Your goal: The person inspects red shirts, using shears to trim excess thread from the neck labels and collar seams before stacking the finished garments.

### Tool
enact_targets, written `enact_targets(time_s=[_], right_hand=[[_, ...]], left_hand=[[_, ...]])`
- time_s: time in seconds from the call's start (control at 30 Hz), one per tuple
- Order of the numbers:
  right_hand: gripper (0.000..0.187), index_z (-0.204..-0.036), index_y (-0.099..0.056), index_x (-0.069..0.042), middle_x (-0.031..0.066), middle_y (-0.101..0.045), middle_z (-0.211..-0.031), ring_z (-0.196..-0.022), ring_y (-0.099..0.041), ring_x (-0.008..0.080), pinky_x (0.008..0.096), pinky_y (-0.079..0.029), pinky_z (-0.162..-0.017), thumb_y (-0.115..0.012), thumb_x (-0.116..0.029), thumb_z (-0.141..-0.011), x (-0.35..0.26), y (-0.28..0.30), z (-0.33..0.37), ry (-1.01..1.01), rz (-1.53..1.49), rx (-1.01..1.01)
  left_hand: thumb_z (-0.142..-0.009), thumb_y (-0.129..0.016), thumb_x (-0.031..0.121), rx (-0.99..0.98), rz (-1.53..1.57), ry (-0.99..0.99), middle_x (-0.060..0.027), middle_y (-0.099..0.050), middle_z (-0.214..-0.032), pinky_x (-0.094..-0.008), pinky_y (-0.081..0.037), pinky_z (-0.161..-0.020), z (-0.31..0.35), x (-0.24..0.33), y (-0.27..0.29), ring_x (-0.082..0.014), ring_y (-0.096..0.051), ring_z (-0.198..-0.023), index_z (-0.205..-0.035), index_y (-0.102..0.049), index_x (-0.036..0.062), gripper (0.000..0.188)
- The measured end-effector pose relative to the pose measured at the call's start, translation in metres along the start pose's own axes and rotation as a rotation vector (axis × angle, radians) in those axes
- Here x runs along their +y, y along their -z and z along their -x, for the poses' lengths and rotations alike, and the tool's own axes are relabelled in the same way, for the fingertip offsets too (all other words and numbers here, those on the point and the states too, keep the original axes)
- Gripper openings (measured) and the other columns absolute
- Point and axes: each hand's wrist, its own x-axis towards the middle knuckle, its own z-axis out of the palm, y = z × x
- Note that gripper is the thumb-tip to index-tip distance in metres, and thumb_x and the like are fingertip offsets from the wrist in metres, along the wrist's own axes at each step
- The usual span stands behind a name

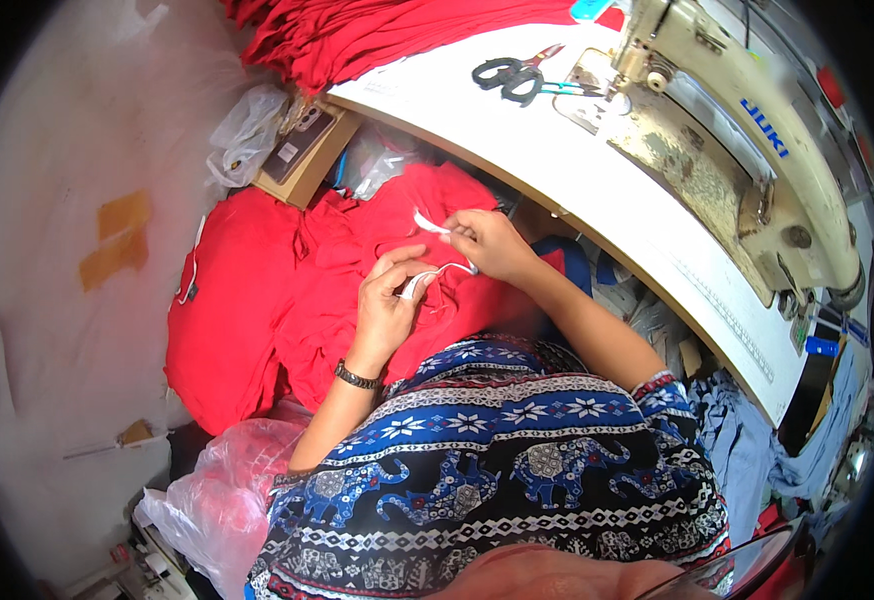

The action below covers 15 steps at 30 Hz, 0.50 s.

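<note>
Flanking wall (47, 330): pale, filling the far left; two brownish-orange patches (123, 215) sit on it, one above the other.
Clear plastic bag (222, 500): at lower left; reddish colour shows through its crumpled film.
Red cloth (232, 310): a large loose heap between wall and table, spreading beneath both hands; a white cord (197, 250) lies along its left edge.
Whitish bag (247, 130): crumpled, just beside an open cardboard box (342, 145); the box holds a dark flat package (300, 145).
Red pile (357, 40): folds of cloth massed on the table's far left part.
Left hand (387, 305): pinching a white strip (429, 224) over the red cloth; a dark band (357, 376) circles the wrist.
Right hand (487, 242): near the left one but apart; its fingertips pinch white strip too; whether this is one piece or two, I cannot tell.
Scissors (525, 88): black-handled, lying on the table near the machine.
Patterned garment (517, 465): worn by the person, below the hands.
Table (437, 95): white-topped; its edge runs diagonally past the right forearm.
Sewing machine (757, 120): cream, covering much of the table's right part.
Light blue cloth (737, 430): bunched below the table at right.
</note>
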Motion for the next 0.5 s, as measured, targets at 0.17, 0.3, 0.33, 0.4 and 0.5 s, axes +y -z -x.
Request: enact_targets(time_s=[0.17,0.3,0.33,0.4,0.5], right_hand=[[0.014,-0.095,-0.067,0.000,0.0129,-0.065,-0.079,-0.068,-0.064,0.0220,0.0321,-0.050,-0.060,-0.066,-0.008,-0.083,-0.030,-0.005,0.036,0.254,0.019,0.026],[0.015,-0.095,-0.068,0.000,0.0135,-0.065,-0.082,-0.071,-0.064,0.0255,0.0331,-0.050,-0.063,-0.066,-0.007,-0.082,-0.031,-0.007,0.046,0.295,0.056,0.089],[0.015,-0.095,-0.068,0.000,0.0137,-0.065,-0.082,-0.070,-0.064,0.0260,0.0334,-0.050,-0.063,-0.065,-0.007,-0.082,-0.032,-0.007,0.048,0.302,0.052,0.100],[0.016,-0.096,-0.068,0.000,0.0142,-0.065,-0.084,-0.071,-0.064,0.0261,0.0337,-0.051,-0.063,-0.065,-0.007,-0.082,-0.035,-0.007,0.048,0.300,0.057,0.108],[0.017,-0.097,-0.067,0.001,0.0151,-0.066,-0.086,-0.072,-0.065,0.0263,0.0340,-0.051,-0.064,-0.064,-0.007,-0.082,-0.034,-0.009,0.050,0.333,0.004,0.101]], left_hand=[[-0.078,-0.073,0.001,0.036,0.144,0.011,-0.0114,-0.066,-0.107,-0.0317,-0.049,-0.085,0.005,0.001,0.002,-0.0218,-0.062,-0.099,-0.091,-0.073,0.0052,0.014],[-0.074,-0.076,-0.001,0.060,0.136,-0.037,-0.0111,-0.065,-0.108,-0.0304,-0.049,-0.084,0.007,0.002,-0.001,-0.0203,-0.063,-0.095,-0.090,-0.072,0.0043,0.018],[-0.072,-0.077,-0.002,0.068,0.138,-0.047,-0.0108,-0.064,-0.108,-0.0299,-0.049,-0.083,0.008,0.002,-0.002,-0.0198,-0.063,-0.094,-0.091,-0.072,0.0040,0.020],[-0.072,-0.078,-0.002,0.059,0.136,-0.078,-0.0107,-0.064,-0.107,-0.0296,-0.050,-0.081,0.008,0.001,0.000,-0.0193,-0.063,-0.093,-0.090,-0.072,0.0038,0.020],[-0.071,-0.078,-0.002,0.041,0.120,-0.128,-0.0114,-0.066,-0.104,-0.0307,-0.051,-0.081,0.006,-0.001,0.004,-0.0206,-0.063,-0.093,-0.088,-0.072,0.0036,0.020]])
